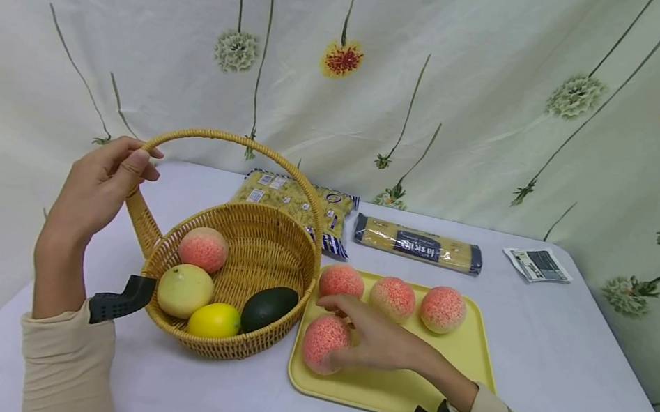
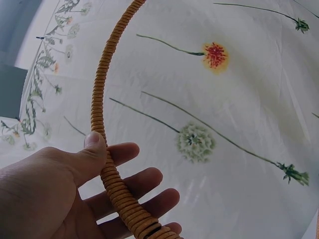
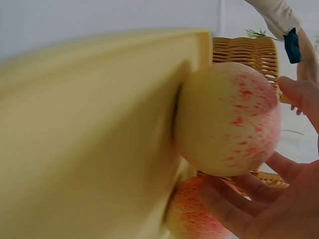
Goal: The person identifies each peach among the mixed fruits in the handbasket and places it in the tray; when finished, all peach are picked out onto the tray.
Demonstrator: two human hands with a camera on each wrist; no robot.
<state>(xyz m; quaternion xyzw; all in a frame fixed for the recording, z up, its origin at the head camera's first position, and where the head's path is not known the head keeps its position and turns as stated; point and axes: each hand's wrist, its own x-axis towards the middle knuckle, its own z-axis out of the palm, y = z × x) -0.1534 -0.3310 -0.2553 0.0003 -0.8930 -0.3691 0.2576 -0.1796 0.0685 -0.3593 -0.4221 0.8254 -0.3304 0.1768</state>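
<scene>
My left hand (image 1: 95, 183) holds the side of the wicker basket's arched handle (image 1: 232, 138), thumb in front and fingers behind. In the basket (image 1: 258, 242) lie a peach (image 1: 203, 249), a pale yellow-green round fruit (image 1: 185, 291), a lemon (image 1: 215, 321) and a dark green avocado (image 1: 269, 309). Over the yellow tray (image 1: 392, 394), my right hand (image 1: 377, 339) curls round a pink peach (image 1: 323, 346) at the left side. The right wrist view has this peach (image 3: 227, 119) close to the tray, with thumb and fingers at its sides. Another peach (image 3: 194, 209) shows beyond the fingers.
Along the tray's back sit three more peaches: left (image 1: 342, 281), middle (image 1: 393, 298) and right (image 1: 443, 310). Behind are a bag of pasta (image 1: 287, 194), a long spaghetti pack (image 1: 416, 243) and a small white sachet (image 1: 537, 265). A flowered cloth (image 1: 481, 79) hangs behind the table.
</scene>
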